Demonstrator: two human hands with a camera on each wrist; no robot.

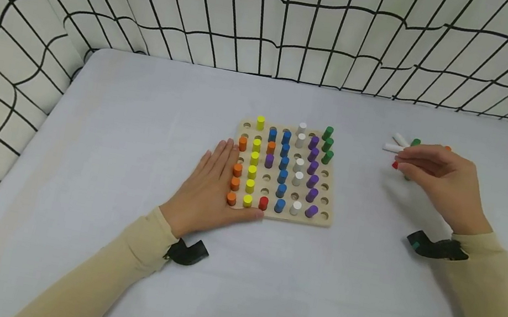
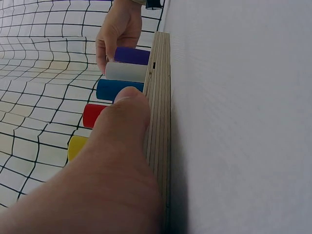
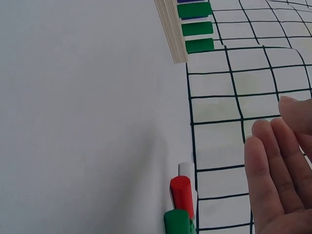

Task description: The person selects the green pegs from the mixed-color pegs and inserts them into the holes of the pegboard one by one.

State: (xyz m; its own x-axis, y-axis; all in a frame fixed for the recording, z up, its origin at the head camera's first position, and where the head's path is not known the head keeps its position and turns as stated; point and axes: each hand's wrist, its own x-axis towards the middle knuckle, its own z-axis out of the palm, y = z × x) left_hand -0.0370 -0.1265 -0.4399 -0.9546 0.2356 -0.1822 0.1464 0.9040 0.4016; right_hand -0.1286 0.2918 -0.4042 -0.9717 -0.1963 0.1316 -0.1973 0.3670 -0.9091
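Observation:
A square wooden pegboard [image 1: 323, 227] stands near the middle of the table, with colored pegs upright in many of its holes. My left hand [image 1: 212, 196] lies along the board's left side, fingers straight, thumb at the front edge. In the left wrist view that thumb [image 2: 127, 114] overlaps the board's side beside a blue peg [image 2: 114, 90]. Off to the right, my right hand [image 1: 442, 176] hovers over loose pegs, among them a white peg [image 1: 393, 147] and a red peg [image 3: 182, 195]. Its fingers [image 3: 265, 170] are extended, the thumb apart, nothing between them.
Loose green pegs [image 1: 416, 142] and an orange peg [image 1: 448, 148] show around the right hand, partly covered by it. A black wire grid [image 1: 284, 23] runs along the table's back and sides. Several board holes [image 1: 267, 177] hold no peg.

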